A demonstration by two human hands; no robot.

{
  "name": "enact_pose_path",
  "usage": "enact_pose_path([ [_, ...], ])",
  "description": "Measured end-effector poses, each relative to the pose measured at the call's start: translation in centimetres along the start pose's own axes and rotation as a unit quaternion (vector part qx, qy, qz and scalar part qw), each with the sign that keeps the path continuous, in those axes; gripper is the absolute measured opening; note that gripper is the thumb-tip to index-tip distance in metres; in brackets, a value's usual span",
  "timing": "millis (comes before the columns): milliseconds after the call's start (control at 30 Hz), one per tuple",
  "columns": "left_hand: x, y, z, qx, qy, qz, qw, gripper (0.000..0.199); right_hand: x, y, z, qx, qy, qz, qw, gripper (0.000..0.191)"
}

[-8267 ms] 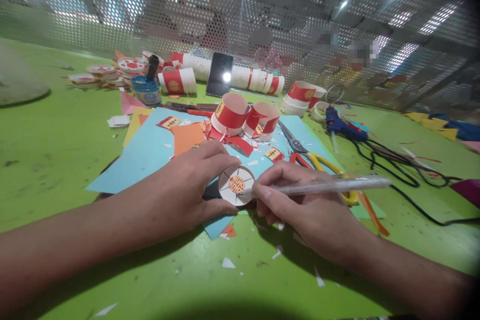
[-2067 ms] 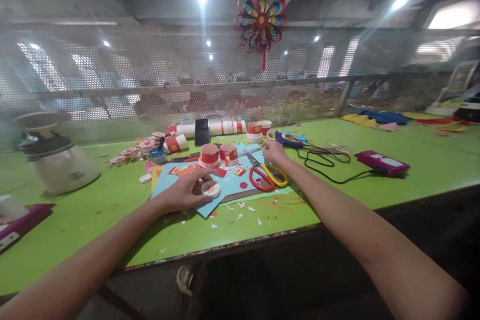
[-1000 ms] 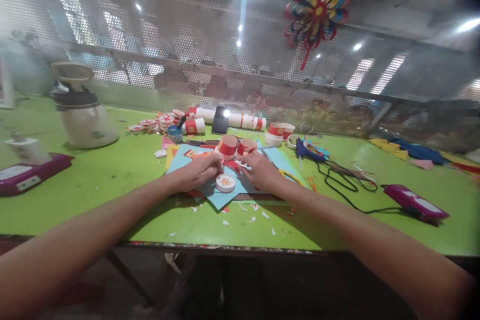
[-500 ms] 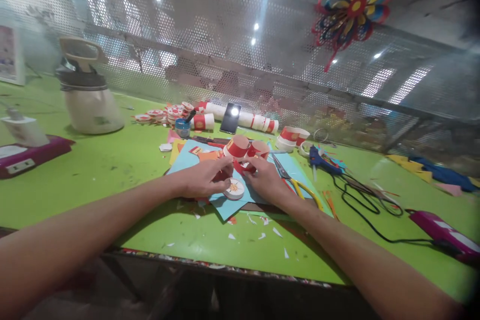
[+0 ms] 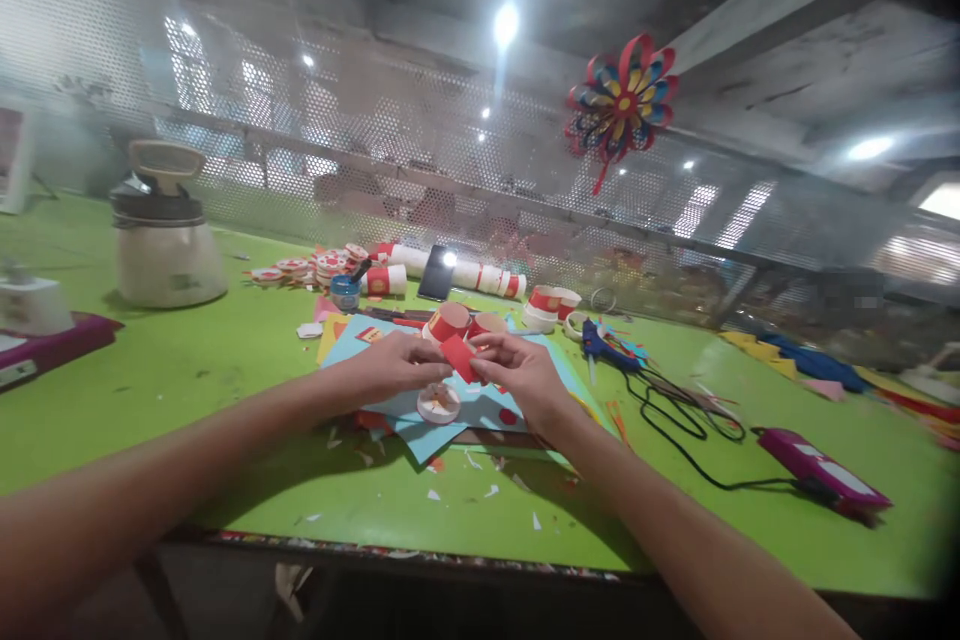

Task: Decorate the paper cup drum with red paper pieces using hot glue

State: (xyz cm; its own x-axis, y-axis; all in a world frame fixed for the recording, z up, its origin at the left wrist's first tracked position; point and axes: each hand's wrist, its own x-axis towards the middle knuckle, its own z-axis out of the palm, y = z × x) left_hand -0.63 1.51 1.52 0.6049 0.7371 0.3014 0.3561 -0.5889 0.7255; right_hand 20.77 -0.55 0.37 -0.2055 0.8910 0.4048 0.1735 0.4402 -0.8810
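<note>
Red paper (image 5: pixel 459 358), a small piece, is held above the middle of the desk (image 5: pixel 225 440), back from its near edge. Head view: right hand (image 5: pixel 525 375) is narrow, thumb and fingers pinching the right side of the piece. Left hand (image 5: pixel 397 362) is also narrow, fingertips at the left side; whether these grip or merely touch cannot be told.

Just below the piece, toward the near edge, a white disc (image 5: pixel 439 404) with a faint orange mark lies on a light blue sheet (image 5: pixel 426 442), one corner of which points at that edge. A red dot of paper (image 5: pixel 507 416) lies on the same sheet, near the right wrist. Two red cup rings (image 5: pixel 450 320) stand side by side behind the hands. White scraps (image 5: pixel 433 495) are scattered along the near edge.

Toward the far edge: a blue jar (image 5: pixel 345 294), a dark phone (image 5: pixel 437 273) propped against a row of cups lying on its side (image 5: pixel 466 272), and upright red and white cups (image 5: pixel 541 308). Right of centre: a blue glue gun (image 5: pixel 611 345) with black cord; nearer the right edge, a purple power strip (image 5: pixel 821 470). A whitish canister (image 5: pixel 171 255) stands near the far left corner.
</note>
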Motion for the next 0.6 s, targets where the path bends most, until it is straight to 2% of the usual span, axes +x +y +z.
enact_pose_path([
  [67, 0.0, 0.7, 0.1, -0.035, -0.002, -0.013, 0.999, 0.028, -0.1, -0.3, 0.3, 0.014, 0.000, -0.012, 1.000, 0.026],
  [300, 1.9, 2.0, 1.5, -0.137, 0.057, -0.051, 0.988, 0.027, -0.3, -0.6, -0.1, 0.007, 0.019, -0.033, 0.999, 0.031],
  [467, 2.7, 0.7, 1.0, -0.132, 0.109, -0.039, 0.984, 0.021, 0.3, 0.2, -1.6, -0.069, 0.050, -0.039, 0.996, 0.029],
  [600, 2.5, -0.9, 0.4, -0.044, 0.160, -0.010, 0.986, 0.020, 1.1, 0.3, -3.4, -0.152, 0.095, -0.060, 0.982, 0.026],
])
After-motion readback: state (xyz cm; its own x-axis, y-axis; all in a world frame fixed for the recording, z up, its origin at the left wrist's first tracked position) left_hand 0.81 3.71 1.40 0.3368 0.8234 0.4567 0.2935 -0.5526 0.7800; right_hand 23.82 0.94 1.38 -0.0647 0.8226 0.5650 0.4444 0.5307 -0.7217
